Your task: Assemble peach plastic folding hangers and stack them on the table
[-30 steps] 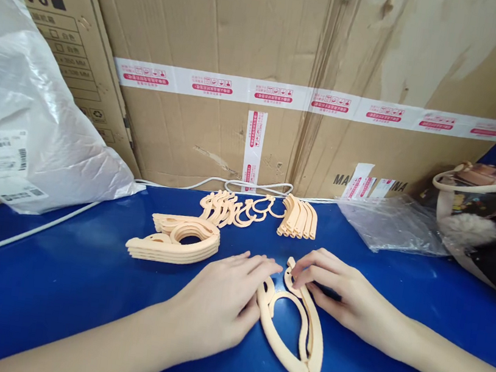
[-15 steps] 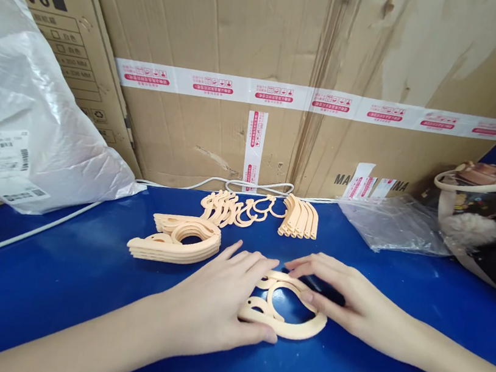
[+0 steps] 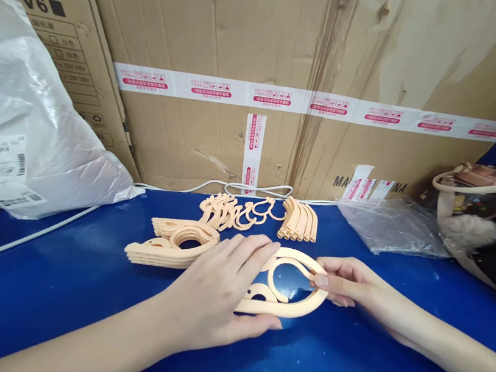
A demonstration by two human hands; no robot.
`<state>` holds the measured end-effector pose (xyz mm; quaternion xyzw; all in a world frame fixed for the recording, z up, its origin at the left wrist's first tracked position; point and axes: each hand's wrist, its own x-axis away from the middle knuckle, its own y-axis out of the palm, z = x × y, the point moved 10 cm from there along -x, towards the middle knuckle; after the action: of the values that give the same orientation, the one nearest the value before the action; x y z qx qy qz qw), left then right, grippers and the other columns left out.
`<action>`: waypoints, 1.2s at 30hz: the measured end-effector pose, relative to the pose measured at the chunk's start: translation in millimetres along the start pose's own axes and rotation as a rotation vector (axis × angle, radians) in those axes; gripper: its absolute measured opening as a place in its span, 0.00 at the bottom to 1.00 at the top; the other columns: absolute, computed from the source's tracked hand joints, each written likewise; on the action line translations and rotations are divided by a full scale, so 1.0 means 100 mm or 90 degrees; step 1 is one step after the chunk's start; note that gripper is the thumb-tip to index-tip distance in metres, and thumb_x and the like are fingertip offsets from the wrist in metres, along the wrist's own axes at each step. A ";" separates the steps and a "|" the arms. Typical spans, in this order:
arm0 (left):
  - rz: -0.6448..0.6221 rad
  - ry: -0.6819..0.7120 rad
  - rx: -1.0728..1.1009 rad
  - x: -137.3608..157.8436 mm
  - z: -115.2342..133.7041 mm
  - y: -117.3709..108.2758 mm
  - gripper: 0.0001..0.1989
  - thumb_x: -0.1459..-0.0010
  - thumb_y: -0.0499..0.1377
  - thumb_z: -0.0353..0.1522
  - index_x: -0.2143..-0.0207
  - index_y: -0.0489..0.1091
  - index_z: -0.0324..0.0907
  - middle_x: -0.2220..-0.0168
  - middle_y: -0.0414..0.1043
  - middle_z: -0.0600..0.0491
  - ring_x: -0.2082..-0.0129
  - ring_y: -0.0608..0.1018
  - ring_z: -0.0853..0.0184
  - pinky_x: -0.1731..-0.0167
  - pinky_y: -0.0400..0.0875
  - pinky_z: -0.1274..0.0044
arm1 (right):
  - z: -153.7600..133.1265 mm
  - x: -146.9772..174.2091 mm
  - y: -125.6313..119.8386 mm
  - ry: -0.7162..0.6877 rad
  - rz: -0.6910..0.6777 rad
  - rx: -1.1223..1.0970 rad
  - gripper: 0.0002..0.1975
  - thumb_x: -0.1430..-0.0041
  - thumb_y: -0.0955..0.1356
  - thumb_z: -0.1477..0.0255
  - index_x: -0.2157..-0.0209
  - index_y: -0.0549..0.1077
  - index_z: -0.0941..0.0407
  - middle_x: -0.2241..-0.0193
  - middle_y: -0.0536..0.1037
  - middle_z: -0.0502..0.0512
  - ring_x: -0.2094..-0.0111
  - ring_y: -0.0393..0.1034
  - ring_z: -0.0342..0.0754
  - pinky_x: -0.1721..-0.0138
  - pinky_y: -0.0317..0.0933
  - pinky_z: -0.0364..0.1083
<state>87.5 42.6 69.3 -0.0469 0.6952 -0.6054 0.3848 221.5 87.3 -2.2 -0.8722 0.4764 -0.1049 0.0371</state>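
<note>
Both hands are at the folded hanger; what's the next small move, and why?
Probably carry the folded hanger left onto the stack of folded hangers: the right hand pinches its rounded end, the left hand spans the other, and the stack's rounded ends likewise point right.

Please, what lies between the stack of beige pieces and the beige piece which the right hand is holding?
In the head view, the left hand lies between the stack and the held piece, covering that piece's left end.

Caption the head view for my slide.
Left hand and right hand hold a cream looped plastic frame over a blue tabletop.
</note>
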 end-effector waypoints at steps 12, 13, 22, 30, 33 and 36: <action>-0.006 -0.005 -0.026 -0.03 0.04 -0.04 0.35 0.47 0.63 0.45 0.44 0.57 0.35 0.47 0.68 0.40 0.49 0.71 0.53 0.52 0.69 0.63 | -0.05 0.01 0.03 -0.017 -0.007 -0.003 0.16 0.42 0.68 0.59 0.71 0.69 0.58 0.79 0.56 0.44 0.78 0.43 0.39 0.78 0.38 0.42; -0.014 -0.013 -0.032 -0.04 0.05 -0.05 0.35 0.47 0.64 0.44 0.43 0.57 0.35 0.47 0.68 0.40 0.49 0.71 0.53 0.52 0.70 0.63 | -0.05 0.01 0.03 -0.019 -0.008 -0.003 0.16 0.42 0.68 0.59 0.70 0.69 0.58 0.80 0.56 0.44 0.78 0.43 0.39 0.78 0.37 0.42; -0.027 -0.077 -0.047 0.02 -0.13 -0.38 0.31 0.45 0.62 0.37 0.41 0.57 0.41 0.42 0.64 0.44 0.44 0.68 0.54 0.46 0.66 0.64 | -0.28 0.07 -0.02 -0.143 0.036 0.138 0.24 0.34 0.56 0.54 0.61 0.72 0.58 0.74 0.72 0.52 0.73 0.63 0.43 0.72 0.57 0.43; -0.089 -0.257 0.057 0.40 -1.21 -0.68 0.23 0.40 0.58 0.40 0.43 0.62 0.46 0.45 0.67 0.54 0.47 0.71 0.62 0.49 0.67 0.69 | -0.31 0.16 0.31 -0.271 -0.072 0.675 0.27 0.38 0.65 0.58 0.39 0.61 0.48 0.35 0.54 0.58 0.36 0.49 0.58 0.40 0.48 0.61; -0.119 -0.294 0.062 0.50 -1.34 -0.67 0.26 0.43 0.60 0.42 0.44 0.64 0.44 0.47 0.70 0.55 0.49 0.73 0.62 0.53 0.70 0.70 | -0.23 0.13 0.32 -0.248 -0.092 0.671 0.29 0.38 0.65 0.57 0.38 0.58 0.47 0.34 0.52 0.57 0.36 0.47 0.58 0.39 0.47 0.62; -0.142 -0.302 0.049 0.53 -1.34 -0.65 0.25 0.43 0.60 0.41 0.44 0.64 0.43 0.47 0.71 0.56 0.50 0.74 0.62 0.54 0.70 0.71 | -0.22 0.12 0.33 -0.237 -0.098 0.689 0.29 0.38 0.64 0.56 0.37 0.58 0.46 0.34 0.51 0.56 0.35 0.46 0.57 0.39 0.46 0.61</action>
<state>-55.1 105.4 97.5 -0.2494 0.5527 -0.6419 0.4694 195.8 60.0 15.2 -0.7649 0.2759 -0.1810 0.5532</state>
